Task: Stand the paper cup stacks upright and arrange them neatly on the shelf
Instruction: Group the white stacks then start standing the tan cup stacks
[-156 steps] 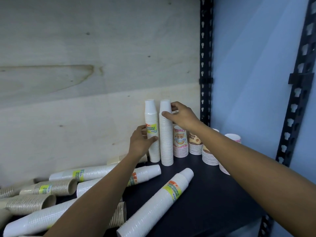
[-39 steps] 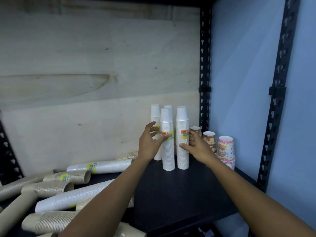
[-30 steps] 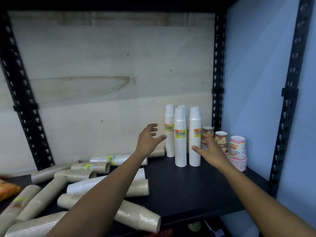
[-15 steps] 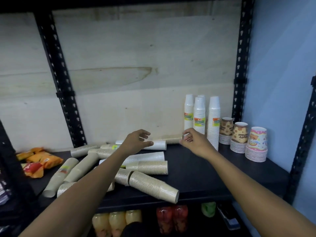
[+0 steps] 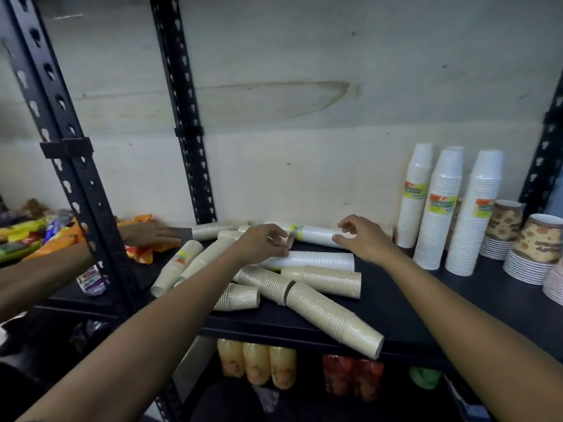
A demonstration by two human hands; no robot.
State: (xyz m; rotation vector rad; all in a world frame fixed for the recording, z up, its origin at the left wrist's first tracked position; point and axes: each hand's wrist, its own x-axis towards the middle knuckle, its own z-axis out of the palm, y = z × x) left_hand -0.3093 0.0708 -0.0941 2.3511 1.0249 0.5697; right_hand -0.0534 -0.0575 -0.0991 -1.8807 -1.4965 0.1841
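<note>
l hand, r hand at lying stack (grip unclear)

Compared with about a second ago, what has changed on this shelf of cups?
Both hands let go of the upright white stacks and moved left to the lying pile. The left hand and right hand now curl at the lying white labelled stack; a firm grip isn't clear. The upright stacks and patterned cups stayed put.
</note>
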